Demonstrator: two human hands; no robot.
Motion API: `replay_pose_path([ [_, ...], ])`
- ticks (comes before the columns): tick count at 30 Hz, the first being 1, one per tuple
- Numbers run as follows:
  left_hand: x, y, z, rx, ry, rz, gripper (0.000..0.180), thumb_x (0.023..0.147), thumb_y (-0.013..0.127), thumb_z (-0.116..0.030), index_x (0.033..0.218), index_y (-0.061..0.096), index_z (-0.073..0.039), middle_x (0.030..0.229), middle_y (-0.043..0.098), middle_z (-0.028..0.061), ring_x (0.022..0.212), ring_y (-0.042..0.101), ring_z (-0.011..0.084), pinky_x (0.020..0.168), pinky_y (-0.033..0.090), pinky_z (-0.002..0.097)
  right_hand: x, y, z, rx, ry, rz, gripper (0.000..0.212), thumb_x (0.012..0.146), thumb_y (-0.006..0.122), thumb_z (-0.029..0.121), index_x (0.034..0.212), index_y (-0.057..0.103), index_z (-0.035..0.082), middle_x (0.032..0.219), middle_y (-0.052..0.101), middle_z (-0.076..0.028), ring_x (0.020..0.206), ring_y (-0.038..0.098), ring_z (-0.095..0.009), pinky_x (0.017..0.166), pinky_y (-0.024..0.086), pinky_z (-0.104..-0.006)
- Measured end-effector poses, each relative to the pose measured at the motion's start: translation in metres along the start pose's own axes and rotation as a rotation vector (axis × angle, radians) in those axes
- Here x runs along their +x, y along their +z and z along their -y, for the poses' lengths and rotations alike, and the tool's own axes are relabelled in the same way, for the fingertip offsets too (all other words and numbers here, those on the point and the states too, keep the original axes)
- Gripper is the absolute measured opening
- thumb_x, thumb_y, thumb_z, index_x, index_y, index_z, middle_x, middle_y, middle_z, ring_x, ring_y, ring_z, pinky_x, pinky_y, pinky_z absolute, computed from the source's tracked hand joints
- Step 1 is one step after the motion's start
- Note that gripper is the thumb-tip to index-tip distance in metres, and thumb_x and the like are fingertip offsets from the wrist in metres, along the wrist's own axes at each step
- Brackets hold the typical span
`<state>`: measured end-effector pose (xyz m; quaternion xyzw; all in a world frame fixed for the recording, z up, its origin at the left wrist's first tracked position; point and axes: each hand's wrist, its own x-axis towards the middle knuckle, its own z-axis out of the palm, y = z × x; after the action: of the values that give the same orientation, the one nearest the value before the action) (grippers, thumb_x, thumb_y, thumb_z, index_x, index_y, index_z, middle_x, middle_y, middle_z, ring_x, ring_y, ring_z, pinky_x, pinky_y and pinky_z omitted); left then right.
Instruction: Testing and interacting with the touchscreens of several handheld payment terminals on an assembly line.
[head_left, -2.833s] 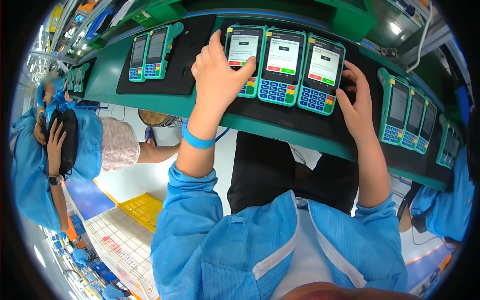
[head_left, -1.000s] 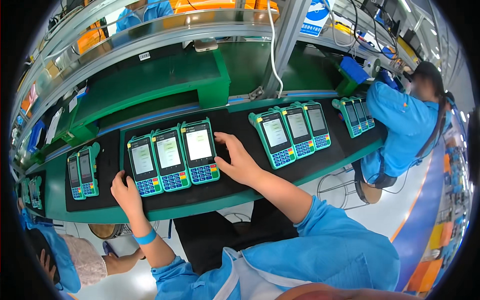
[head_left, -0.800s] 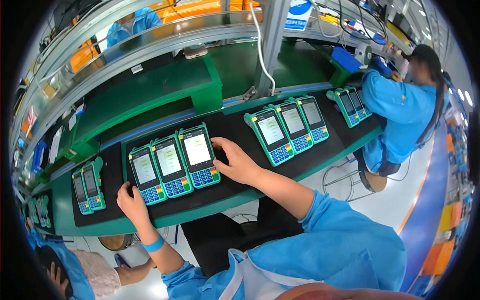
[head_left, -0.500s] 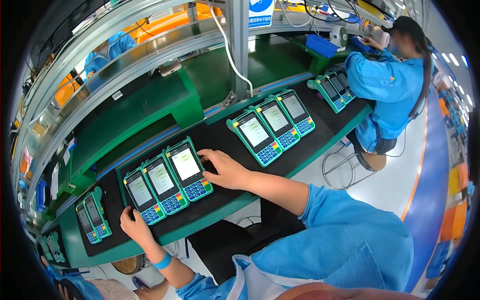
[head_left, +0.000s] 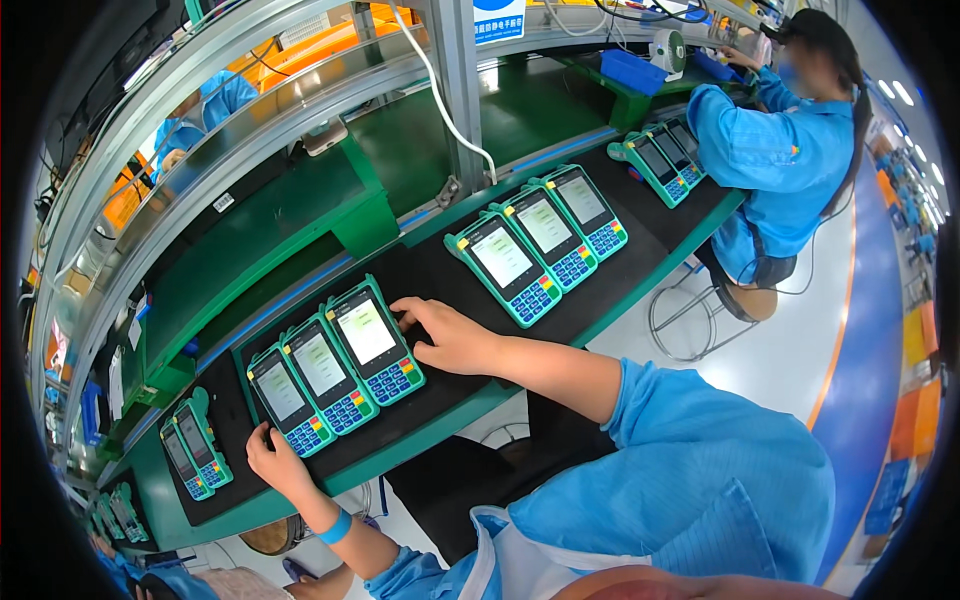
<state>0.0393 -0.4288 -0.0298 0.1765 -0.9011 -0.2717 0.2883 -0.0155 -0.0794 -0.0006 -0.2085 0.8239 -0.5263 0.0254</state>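
Three green handheld payment terminals with lit screens and blue keypads lie side by side on the black mat: a left one (head_left: 290, 402), a middle one (head_left: 327, 370) and a right one (head_left: 372, 338). Against the outer edge of the left terminal, near its lower end, is my left hand (head_left: 280, 465), thumb and fingers apart. My right hand (head_left: 450, 337) rests beside the right terminal's outer edge, its fingers bent toward the side and the thumb spread. Neither hand wraps round a terminal. A blue band (head_left: 336, 526) circles my left wrist.
Another row of three lit terminals (head_left: 540, 245) lies to the right, with more (head_left: 660, 165) beyond it by a seated co-worker (head_left: 775, 150). Two darker terminals (head_left: 196, 445) lie at left. Behind the mat stand a green shelf (head_left: 270, 215) and a metal post (head_left: 455, 100).
The whole view has shifted slightly. Both hands stay at the two ends of the three-terminal row, with hardly any movement against it.
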Motion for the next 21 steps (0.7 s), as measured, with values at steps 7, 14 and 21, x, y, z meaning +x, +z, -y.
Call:
replay_pose_path([
  [7, -0.0004, -0.0007, 0.0034, -0.015, 0.007, 0.002, 0.024, 0.086, 0.057, -0.015, 0.102, 0.065, 0.001, 0.106, 0.062, 0.0163, 0.102, 0.055, 0.0329, 0.092, 0.041, 0.0425, 0.0001, 0.0031, 0.0001, -0.079, -0.031, 0.007, 0.062, 0.077, 0.055, 0.002, 0.137, 0.037, 0.003, 0.119, 0.058, -0.016, 0.119, 0.047, -0.035, 0.103, 0.037, -0.0435],
  [14, -0.0003, -0.0017, 0.0013, -0.014, -0.001, -0.002, 0.024, 0.086, 0.056, -0.015, 0.1, 0.065, 0.002, 0.105, 0.062, 0.017, 0.1, 0.056, 0.0327, 0.089, 0.042, 0.0425, -0.0008, 0.0079, 0.0004, -0.172, -0.086, -0.021, 0.073, 0.076, 0.058, 0.002, 0.143, 0.03, 0.004, 0.124, 0.056, -0.017, 0.12, 0.047, -0.036, 0.105, 0.035, -0.0453],
  [21, 0.0012, -0.0003, 0.0025, -0.014, 0.007, 0.003, 0.024, 0.086, 0.056, -0.015, 0.1, 0.065, 0.002, 0.105, 0.062, 0.0169, 0.1, 0.056, 0.0326, 0.088, 0.043, 0.0424, -0.001, 0.0058, 0.0004, -0.117, -0.088, -0.026, 0.073, 0.074, 0.061, 0.001, 0.14, 0.032, 0.004, 0.117, 0.056, -0.018, 0.114, 0.05, -0.038, 0.101, 0.038, -0.0467],
])
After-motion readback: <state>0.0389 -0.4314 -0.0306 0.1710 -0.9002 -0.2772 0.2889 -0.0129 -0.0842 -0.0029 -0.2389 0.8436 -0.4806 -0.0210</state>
